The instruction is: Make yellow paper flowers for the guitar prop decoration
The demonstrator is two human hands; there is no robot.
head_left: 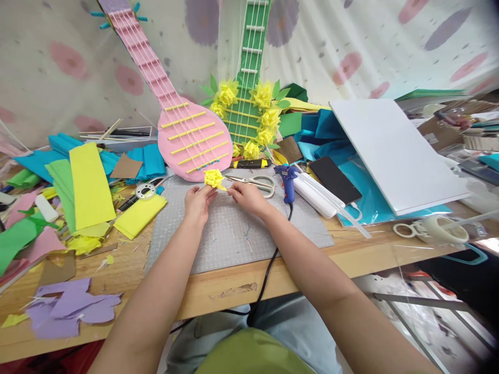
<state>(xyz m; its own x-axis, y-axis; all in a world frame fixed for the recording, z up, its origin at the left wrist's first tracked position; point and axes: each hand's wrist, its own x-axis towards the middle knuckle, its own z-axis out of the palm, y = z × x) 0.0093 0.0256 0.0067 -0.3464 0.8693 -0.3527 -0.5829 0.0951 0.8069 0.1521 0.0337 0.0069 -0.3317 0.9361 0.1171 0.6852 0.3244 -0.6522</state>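
My left hand [198, 202] and my right hand [247, 197] meet over a grey cutting mat [234, 234], both pinching a small yellow paper flower [214, 178]. The left fingers close on the flower's underside, the right fingers pinch its stem end. Just behind lies a pink paper guitar [189, 137] with yellow strips. A green paper guitar [249, 78] ringed with yellow flowers leans on the wall.
Scissors [257, 182] and a blue glue gun [287, 179] lie right of the hands, its cord running off the table edge. A phone [334, 179], white board [393, 150], tape roll [444, 228] sit right. Yellow, green, blue and purple paper scraps [70, 306] cover the left.
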